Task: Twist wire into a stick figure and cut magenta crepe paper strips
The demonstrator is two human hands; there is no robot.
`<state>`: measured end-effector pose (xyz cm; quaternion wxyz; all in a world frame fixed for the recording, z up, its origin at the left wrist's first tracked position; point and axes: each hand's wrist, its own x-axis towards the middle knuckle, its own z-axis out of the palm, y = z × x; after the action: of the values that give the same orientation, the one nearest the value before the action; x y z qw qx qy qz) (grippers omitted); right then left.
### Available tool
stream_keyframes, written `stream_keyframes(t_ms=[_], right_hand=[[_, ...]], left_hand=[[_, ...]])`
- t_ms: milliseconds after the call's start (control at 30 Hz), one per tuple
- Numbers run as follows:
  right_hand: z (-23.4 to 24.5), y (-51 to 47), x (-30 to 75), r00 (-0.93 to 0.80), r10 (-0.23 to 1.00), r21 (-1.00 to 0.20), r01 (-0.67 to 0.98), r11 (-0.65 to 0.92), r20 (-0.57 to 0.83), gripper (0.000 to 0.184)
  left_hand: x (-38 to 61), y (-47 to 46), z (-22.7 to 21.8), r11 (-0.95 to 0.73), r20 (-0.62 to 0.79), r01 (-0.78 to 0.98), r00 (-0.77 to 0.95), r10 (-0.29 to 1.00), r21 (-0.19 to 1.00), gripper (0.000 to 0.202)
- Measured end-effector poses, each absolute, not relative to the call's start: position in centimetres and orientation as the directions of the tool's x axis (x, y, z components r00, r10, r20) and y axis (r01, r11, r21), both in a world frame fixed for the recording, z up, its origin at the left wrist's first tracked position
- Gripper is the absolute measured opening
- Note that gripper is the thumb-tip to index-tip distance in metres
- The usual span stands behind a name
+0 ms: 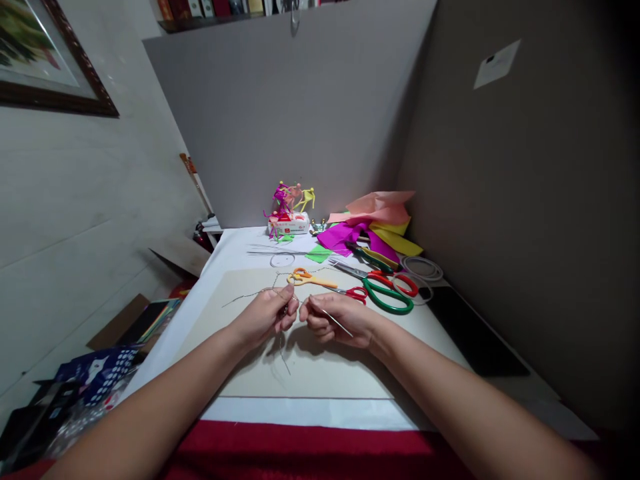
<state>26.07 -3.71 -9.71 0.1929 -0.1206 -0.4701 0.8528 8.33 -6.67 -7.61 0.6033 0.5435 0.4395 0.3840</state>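
Note:
Thin twisted wire (245,295) is pinched in my left hand (267,313), with one strand reaching out to the left and another hanging below the fingers. Close beside it, my right hand (340,321) is closed on a wire, whose straight end (339,323) sticks out across the palm side toward the lower right. Fingertips of the two hands are almost touching. Both hands are above a beige board (240,380). Just beyond them lie yellow-orange scissors (320,281) and small red-handled scissors (357,293). The fingers partly hide the wire where it is gripped.
Large green-handled scissors (387,297) lie to the right, near a wire coil (423,268) and a dark flat panel (475,330). Coloured paper (373,207) is heaped at the back. Small wrapped figures (287,193) stand on a white box (295,225). Grey panels (300,120) enclose the table.

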Motion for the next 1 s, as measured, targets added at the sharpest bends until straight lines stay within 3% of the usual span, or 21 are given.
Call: stream_keyframes(t_ms=[100, 200, 233, 300, 400, 467, 533, 600, 633, 700, 767, 933, 1000], right_hand=[[-9.4, -3.6, 26.1, -0.832, 0.554, -0.935, -0.171, -0.311, -0.032, 0.033], [-8.9, -3.4, 26.3, -0.699, 0.713, -0.998, -0.016, 0.068, 0.060, 0.031], [-8.7, -3.4, 26.3, -0.653, 0.747, -0.971, 0.074, 0.229, 0.127, 0.029], [-8.5, -3.8, 26.2, -0.579, 0.761, -0.808, 0.276, 0.520, 0.292, 0.024], [-8.4, -4.6, 25.9, -0.528, 0.705, -0.528, 0.471, 0.707, 0.473, 0.023], [-8.3, -4.9, 25.7, -0.501, 0.720, -0.535, 0.483, 0.693, 0.481, 0.025], [-8.0, -4.8, 25.9, -0.519, 0.773, -0.723, 0.366, 0.586, 0.364, 0.029], [-7.8, -4.1, 26.5, -0.651, 0.741, -0.935, 0.139, 0.327, 0.162, 0.036], [-7.8, -3.8, 26.9, -0.742, 0.666, -0.988, 0.033, 0.153, 0.078, 0.041], [-8.0, -3.1, 27.4, -0.862, 0.506, -0.986, -0.093, -0.135, 0.012, 0.047], [-8.6, -3.0, 27.4, -0.888, 0.458, -0.953, -0.163, -0.253, 0.030, 0.043], [-9.7, -4.1, 26.2, -0.898, 0.434, -0.919, -0.224, -0.324, 0.066, 0.033], [-9.7, -4.3, 25.9, -0.881, 0.470, -0.942, -0.207, -0.264, 0.062, 0.033]], left_hand=[[8.0, -6.8, -7.5, 0.093, -0.100, 0.037, 0.309, 0.946, 0.995, 0.048], [8.0, -6.8, -7.4, 0.086, -0.094, 0.040, 0.288, 0.953, 0.996, 0.045], [8.0, -6.8, -7.5, 0.087, -0.096, 0.043, 0.282, 0.955, 0.995, 0.045], [8.1, -6.7, -7.8, 0.088, -0.098, 0.052, 0.265, 0.959, 0.995, 0.044], [8.2, -6.6, -8.0, 0.058, -0.074, 0.075, 0.232, 0.970, 0.995, 0.044], [8.1, -6.6, -7.9, 0.028, -0.049, 0.098, 0.213, 0.976, 0.995, 0.044], [8.0, -6.8, -7.5, 0.003, -0.029, 0.122, 0.213, 0.977, 0.993, 0.045], [7.8, -7.0, -7.0, -0.026, -0.007, 0.131, 0.247, 0.969, 0.991, 0.045], [7.7, -7.2, -6.8, -0.044, 0.005, 0.135, 0.275, 0.962, 0.990, 0.046], [7.5, -7.4, -6.4, -0.074, 0.019, 0.150, 0.337, 0.941, 0.986, 0.046], [7.3, -7.6, -6.2, -0.089, 0.016, 0.173, 0.386, 0.922, 0.981, 0.047], [7.0, -7.4, -6.5, -0.090, 0.017, 0.166, 0.397, 0.918, 0.982, 0.048], [7.0, -7.2, -6.7, -0.084, 0.017, 0.155, 0.388, 0.922, 0.984, 0.048]])
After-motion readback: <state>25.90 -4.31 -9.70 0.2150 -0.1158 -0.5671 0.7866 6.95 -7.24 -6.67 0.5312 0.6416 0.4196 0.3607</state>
